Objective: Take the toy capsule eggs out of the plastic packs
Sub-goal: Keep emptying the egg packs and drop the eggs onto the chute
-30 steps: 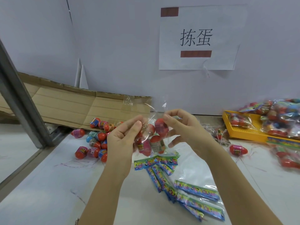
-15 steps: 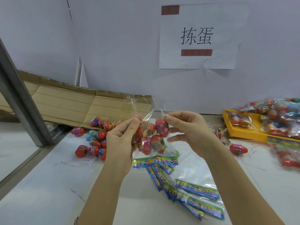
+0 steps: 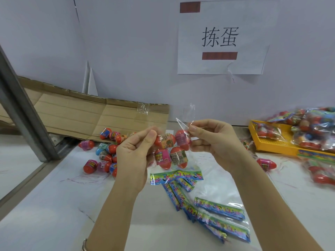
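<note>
Hands: left hand (image 3: pixel 134 154) and right hand (image 3: pixel 212 142) are raised above the desk (image 3: pixel 45 205). Each pinches an upper side of one clear plastic pack (image 3: pixel 173 149) between thumb and fingers, and the film is spread apart at the top.
Held pack: it hangs between the two hands with four toy capsule eggs (image 3: pixel 178 157) inside, red shells wrapped in printed bands.
Loose eggs (image 3: pixel 105 156): heaped on the desk just left of the left hand, in front of flattened cardboard (image 3: pixel 81 115).
Empty bags (image 3: pixel 208 205): clear film with colourful header strips, spread on the desk below the hands.
Right side: yellow tray (image 3: pixel 268 142) heaped with full packs (image 3: pixel 308 127). A single egg (image 3: pixel 266 164) lies on the desk near the tray.
Wall: paper sign (image 3: pixel 223 37) with two printed Chinese characters.
</note>
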